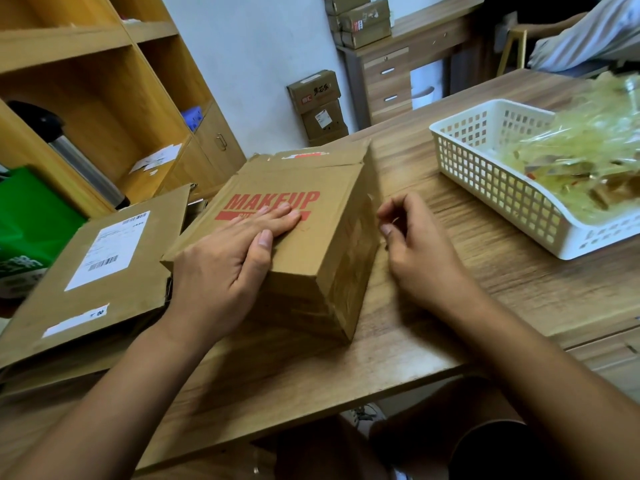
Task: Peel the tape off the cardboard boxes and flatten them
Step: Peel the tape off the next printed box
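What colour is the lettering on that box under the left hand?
Red lettering on the brown cardboard box, seen in the head view.

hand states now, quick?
Left hand: open, pressing flat on the brown cardboard box with red MAKEUP print.
Right hand: curled beside the box; whether it holds anything cannot be told.

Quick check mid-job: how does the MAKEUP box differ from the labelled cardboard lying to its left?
The MAKEUP box stands as a full box with its sides up; the labelled cardboard lies flattened. The MAKEUP box carries red print, while the labelled cardboard bears a white shipping label. The left hand presses on top of the MAKEUP box; nothing touches the labelled cardboard. Both are brown cardboard.
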`<act>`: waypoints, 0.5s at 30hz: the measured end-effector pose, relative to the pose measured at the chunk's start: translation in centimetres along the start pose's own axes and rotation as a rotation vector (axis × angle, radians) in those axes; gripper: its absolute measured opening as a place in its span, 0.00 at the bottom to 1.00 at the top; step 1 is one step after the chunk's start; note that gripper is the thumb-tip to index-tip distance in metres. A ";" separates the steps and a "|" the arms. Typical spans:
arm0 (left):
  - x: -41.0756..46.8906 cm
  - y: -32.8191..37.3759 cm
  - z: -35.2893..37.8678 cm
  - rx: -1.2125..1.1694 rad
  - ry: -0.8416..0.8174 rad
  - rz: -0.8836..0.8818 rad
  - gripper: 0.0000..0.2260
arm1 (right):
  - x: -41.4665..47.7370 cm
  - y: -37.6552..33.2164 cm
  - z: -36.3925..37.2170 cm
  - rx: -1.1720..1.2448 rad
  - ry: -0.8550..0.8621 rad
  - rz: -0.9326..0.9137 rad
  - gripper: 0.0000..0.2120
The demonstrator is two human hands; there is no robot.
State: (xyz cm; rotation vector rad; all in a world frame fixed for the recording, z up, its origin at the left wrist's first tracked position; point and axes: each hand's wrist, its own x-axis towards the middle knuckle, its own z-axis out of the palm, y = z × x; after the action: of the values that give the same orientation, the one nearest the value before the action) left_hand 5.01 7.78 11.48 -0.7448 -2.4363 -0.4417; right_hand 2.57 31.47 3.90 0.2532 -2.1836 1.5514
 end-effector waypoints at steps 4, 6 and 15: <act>0.2 0.0 0.1 -0.018 0.007 -0.019 0.17 | -1.3 -0.3 -0.1 0.026 0.032 0.010 0.14; 0.1 0.1 0.0 -0.043 -0.008 -0.014 0.17 | -0.1 0.0 -0.7 0.013 0.138 0.030 0.14; 0.2 -0.1 0.1 -0.054 -0.005 -0.009 0.17 | 3.3 0.3 -0.1 -0.244 0.108 -0.046 0.11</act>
State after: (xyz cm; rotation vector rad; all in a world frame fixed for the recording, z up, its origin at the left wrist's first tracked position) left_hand 4.83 7.84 11.50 -0.7592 -2.4416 -0.5113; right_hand -0.49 32.01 5.14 0.1383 -2.2375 1.2300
